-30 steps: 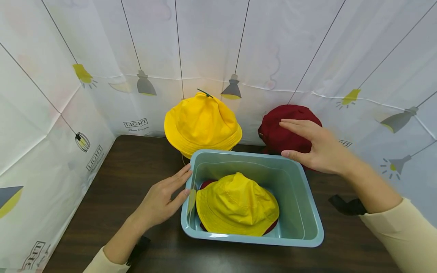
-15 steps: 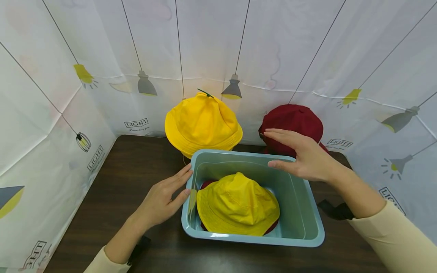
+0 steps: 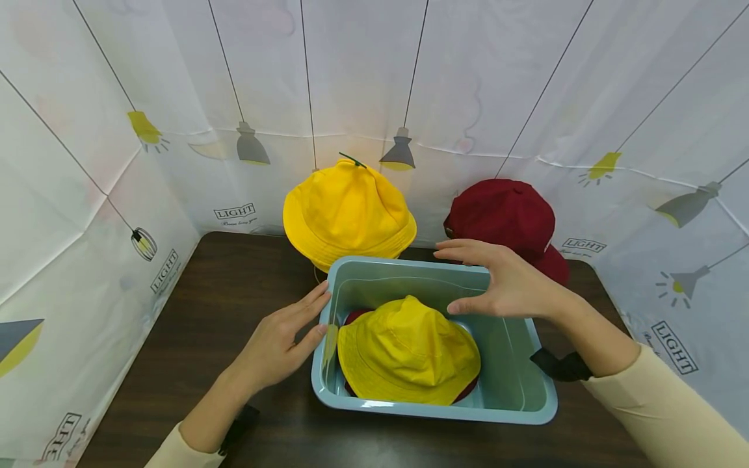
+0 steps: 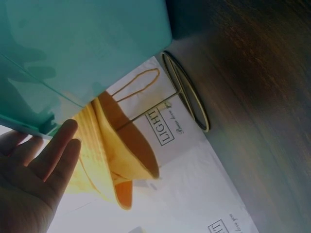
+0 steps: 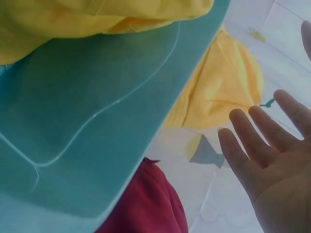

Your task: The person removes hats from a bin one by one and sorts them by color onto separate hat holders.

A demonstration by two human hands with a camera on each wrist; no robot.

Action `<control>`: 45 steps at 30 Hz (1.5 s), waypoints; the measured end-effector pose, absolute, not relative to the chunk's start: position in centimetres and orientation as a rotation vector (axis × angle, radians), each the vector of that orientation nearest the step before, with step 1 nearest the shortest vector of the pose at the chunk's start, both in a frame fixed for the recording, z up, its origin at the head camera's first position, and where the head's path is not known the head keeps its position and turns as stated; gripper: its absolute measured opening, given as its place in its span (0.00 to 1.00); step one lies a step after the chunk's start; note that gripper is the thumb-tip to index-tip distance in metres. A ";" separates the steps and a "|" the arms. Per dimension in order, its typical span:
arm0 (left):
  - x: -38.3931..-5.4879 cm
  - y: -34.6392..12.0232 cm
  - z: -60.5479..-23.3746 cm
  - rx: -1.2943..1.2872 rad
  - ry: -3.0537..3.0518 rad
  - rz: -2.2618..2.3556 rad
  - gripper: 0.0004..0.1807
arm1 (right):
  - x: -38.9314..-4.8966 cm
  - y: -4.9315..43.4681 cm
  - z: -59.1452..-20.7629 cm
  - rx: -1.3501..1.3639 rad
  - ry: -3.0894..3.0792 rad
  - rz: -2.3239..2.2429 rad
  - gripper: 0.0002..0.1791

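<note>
A blue plastic bin (image 3: 433,413) stands on the table, with a yellow bucket hat (image 3: 409,354) lying in it over a dark red item (image 3: 357,315) that is mostly hidden. My left hand (image 3: 281,344) rests with extended fingers against the bin's left rim. Over the bin's back right part hovers my right hand (image 3: 503,279), empty, thumb and fingers spread apart. Behind the bin a second yellow bucket hat (image 3: 348,211) with a small green sprout on top sits raised on a metal stand (image 4: 187,92). A dark red cap (image 3: 503,211) is at the back right, partly covered by my right hand.
The dark wooden table (image 3: 193,325) extends to both sides of the bin. A white curtain (image 3: 468,78) printed with lamps closes off the back and sides. Dark straps hang at both wrists, the right strap (image 3: 562,365) overlapping the bin's right rim.
My right hand has moved left and toward me, from in front of the red cap to over the bin, uncovering more of the cap. The left hand stays at the rim.
</note>
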State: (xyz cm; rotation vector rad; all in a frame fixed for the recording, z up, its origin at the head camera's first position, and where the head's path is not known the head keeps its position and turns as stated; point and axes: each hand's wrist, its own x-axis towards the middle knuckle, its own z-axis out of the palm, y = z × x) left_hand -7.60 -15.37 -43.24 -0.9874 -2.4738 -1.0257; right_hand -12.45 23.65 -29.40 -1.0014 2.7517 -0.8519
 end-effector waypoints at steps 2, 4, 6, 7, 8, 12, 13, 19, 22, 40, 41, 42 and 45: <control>-7.6 -15.4 -43.2 -0.987 -2.472 -1.026 0.31 | -12.5 23.5 -29.7 -0.993 2.723 -0.867 0.45; -7.6 -15.4 -43.2 -0.987 -2.472 -1.024 0.31 | -12.6 23.3 -30.0 -1.001 2.699 -0.881 0.45; -7.6 -15.4 -43.2 -0.986 -2.473 -1.022 0.31 | -12.7 23.2 -30.3 -1.008 2.676 -0.898 0.45; -7.6 -15.4 -43.2 -0.986 -2.472 -1.022 0.31 | -12.7 23.1 -30.4 -1.015 2.670 -0.898 0.45; -7.6 -15.4 -43.2 -0.986 -2.472 -1.022 0.31 | -12.8 23.0 -30.5 -1.018 2.662 -0.899 0.45; -7.6 -15.5 -43.2 -0.988 -2.470 -1.023 0.30 | -12.9 22.7 -31.1 -1.016 2.630 -0.903 0.44; -7.6 -15.5 -43.2 -0.988 -2.469 -1.022 0.30 | -12.9 22.6 -31.2 -1.016 2.623 -0.905 0.44; -7.6 -15.4 -43.3 -0.991 -2.469 -1.021 0.30 | -13.2 22.5 -31.9 -1.001 2.582 -0.902 0.43; -7.5 -15.4 -43.3 -0.987 -2.470 -1.010 0.30 | -13.4 22.3 -32.3 -0.990 2.549 -0.897 0.42; -7.4 -15.4 -43.3 -0.979 -2.483 -1.003 0.30 | -14.0 21.4 -34.1 -1.028 2.394 -0.769 0.39; -7.4 -15.4 -43.3 -0.979 -2.482 -1.004 0.30 | -14.0 21.4 -34.1 -1.032 2.388 -0.758 0.39; -7.4 -15.4 -43.3 -0.980 -2.481 -1.004 0.30 | -14.0 21.3 -34.2 -1.033 2.382 -0.750 0.39; -7.4 -15.4 -43.3 -0.981 -2.476 -1.007 0.30 | -14.1 21.3 -34.3 -1.043 2.374 -0.728 0.38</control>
